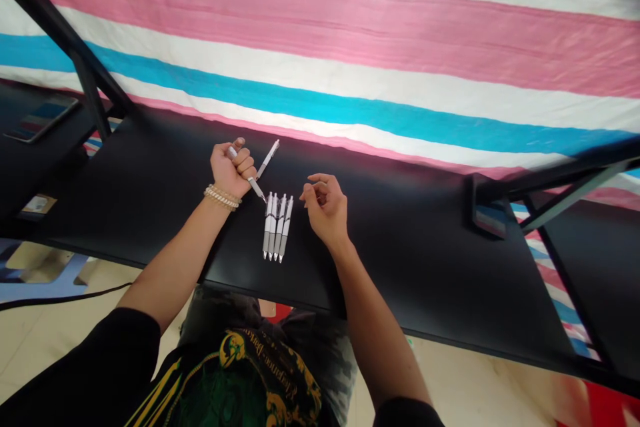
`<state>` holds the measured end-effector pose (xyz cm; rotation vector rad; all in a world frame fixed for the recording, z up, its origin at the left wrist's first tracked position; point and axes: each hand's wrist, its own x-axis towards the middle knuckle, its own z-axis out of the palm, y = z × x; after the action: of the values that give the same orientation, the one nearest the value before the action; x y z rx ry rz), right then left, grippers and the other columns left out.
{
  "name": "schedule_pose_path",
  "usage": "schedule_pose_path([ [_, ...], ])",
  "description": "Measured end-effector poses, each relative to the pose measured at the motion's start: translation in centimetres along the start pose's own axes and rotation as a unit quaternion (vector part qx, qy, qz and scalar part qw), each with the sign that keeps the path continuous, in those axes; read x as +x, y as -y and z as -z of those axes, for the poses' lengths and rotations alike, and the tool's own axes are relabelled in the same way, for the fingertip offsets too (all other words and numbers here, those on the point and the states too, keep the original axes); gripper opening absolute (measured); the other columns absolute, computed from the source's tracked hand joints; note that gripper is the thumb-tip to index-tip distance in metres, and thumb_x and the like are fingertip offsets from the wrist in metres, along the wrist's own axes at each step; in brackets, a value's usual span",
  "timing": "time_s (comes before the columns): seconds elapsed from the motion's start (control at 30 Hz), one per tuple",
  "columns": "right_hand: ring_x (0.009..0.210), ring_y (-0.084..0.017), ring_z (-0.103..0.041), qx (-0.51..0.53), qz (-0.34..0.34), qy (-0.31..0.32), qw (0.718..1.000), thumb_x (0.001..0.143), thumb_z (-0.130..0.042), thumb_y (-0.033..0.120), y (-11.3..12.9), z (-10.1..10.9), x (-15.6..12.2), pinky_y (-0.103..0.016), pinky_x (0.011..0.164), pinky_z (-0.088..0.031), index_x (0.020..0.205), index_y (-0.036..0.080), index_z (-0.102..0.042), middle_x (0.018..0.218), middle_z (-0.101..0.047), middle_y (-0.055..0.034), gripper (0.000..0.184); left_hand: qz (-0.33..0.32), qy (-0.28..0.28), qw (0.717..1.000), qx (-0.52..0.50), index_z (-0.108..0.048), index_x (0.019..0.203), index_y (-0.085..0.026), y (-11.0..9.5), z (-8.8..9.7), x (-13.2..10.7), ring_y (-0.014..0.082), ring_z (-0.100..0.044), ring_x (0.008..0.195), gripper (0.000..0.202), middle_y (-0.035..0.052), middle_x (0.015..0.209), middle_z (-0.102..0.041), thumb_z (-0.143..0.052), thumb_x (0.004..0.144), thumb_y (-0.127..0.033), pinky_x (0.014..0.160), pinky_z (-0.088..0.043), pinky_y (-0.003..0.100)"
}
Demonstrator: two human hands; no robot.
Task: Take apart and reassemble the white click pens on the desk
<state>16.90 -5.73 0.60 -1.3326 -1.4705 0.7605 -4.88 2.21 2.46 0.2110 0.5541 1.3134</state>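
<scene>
The left hand [230, 170] is clenching a pen [255, 187], while the empty, loosely curled right hand [325, 208] is resting nearer four parallel pens [277, 227], lengthwise across the worktop [400, 260].

From here I see four pens [277, 227] lying side by side on the bench [400, 260], between the two hands. The left hand [230, 170] closes around a fifth pen [255, 185], with a sixth pen [269, 159] lying just beyond it. The right hand [325, 208] hovers just right of the row. A phone [41, 119] lies at the bench's far left, and a cloth [320, 60] spreads behind the bench.
</scene>
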Motion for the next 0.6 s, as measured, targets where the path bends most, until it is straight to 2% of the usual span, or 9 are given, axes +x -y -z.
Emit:
schedule_pose_path([
  [0.13, 0.056, -0.012, -0.059, -0.017, 0.017, -0.009, 1.000, 0.094, -0.058, 0.034, 0.2, 0.1, 0.0, -0.026, 0.059, -0.047, 0.106, 0.020, -0.057, 0.069, -0.068, 0.0023, 0.019, -0.016, 0.010, 1.000, -0.005, -0.053, 0.074, -0.018, -0.7, 0.2, 0.2, 0.0054, -0.016, 0.032, 0.036, -0.0097, 0.046, -0.019, -0.034, 0.098, -0.038, 0.032, -0.012, 0.021],
  [0.37, 0.056, -0.012, -0.059, -0.028, 0.027, -0.014, 0.999, 0.092, -0.058, 0.031, 0.1, 0.3, 0.1, -0.025, 0.058, -0.046, 0.103, 0.020, -0.059, 0.068, -0.067, 0.0023, 0.015, -0.059, -0.025, 0.998, 0.007, -0.052, 0.073, -0.018, -2.2, 1.2, 1.0, 0.0051, -0.019, 0.032, 0.038, -0.0093, 0.045, -0.023, -0.036, 0.099, -0.041, 0.032, -0.016, 0.020],
  [0.6, 0.055, -0.011, -0.058, -0.045, 0.038, -0.015, 0.998, 0.092, -0.057, 0.029, 0.1, 0.4, 0.1, -0.024, 0.057, -0.045, 0.098, 0.020, -0.060, 0.068, -0.066, 0.0022, 0.011, -0.049, -0.014, 0.999, 0.004, -0.055, 0.077, -0.017, -3.1, 2.1, 2.1, 0.0050, -0.020, 0.032, 0.042, -0.0093, 0.046, -0.022, -0.029, 0.101, -0.039, 0.031, -0.017, 0.020],
])
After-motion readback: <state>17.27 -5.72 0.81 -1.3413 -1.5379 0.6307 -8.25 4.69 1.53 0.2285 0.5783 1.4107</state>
